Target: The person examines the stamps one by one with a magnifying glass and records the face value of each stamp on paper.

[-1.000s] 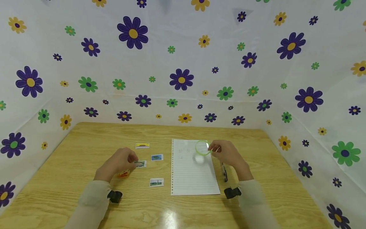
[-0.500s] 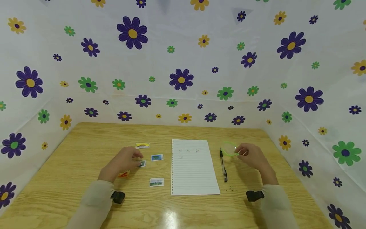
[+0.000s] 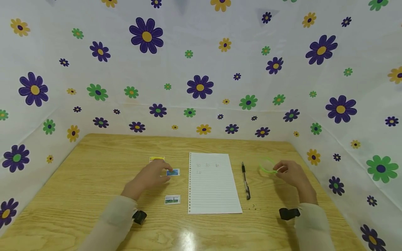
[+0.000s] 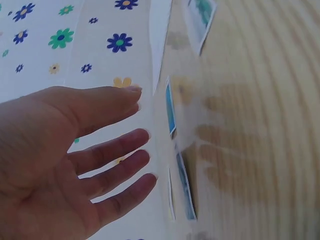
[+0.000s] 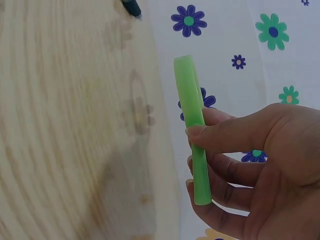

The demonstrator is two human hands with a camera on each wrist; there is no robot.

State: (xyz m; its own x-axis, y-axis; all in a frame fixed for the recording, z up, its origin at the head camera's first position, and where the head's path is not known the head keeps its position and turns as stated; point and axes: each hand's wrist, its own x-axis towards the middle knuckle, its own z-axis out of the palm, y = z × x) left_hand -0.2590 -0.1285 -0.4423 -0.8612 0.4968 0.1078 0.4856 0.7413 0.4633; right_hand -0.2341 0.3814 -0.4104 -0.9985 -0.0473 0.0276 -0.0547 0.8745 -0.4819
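Observation:
My right hand [image 3: 292, 174] pinches a green-rimmed round magnifying glass [image 3: 268, 171] above the table, right of the pen. In the right wrist view, the magnifying glass [image 5: 188, 90] appears edge-on between thumb and fingers. My left hand [image 3: 150, 177] hovers with spread fingers, its fingertips over the left end of a blue stamp [image 3: 175, 172]. Nothing is held in that hand, as the left wrist view confirms, where the blue stamp [image 4: 170, 107] lies beyond the fingertips. A yellow stamp [image 3: 156, 158] is partly covered by the hand. Nearer lies a green landscape stamp [image 3: 172, 199].
A lined, hole-punched sheet [image 3: 215, 191] with faint handwritten numbers lies mid-table. A black-capped clear pen [image 3: 246, 183] rests along its right side, with small dark specks [image 3: 253, 208] below. Flower-patterned cloth [image 3: 201, 62] walls surround the wooden table [image 3: 125, 146].
The right hand has carried the magnifying glass from above the sheet to the right, past the pen. The left hand has shifted right toward the blue stamp, now hiding the grey-green and orange stamps.

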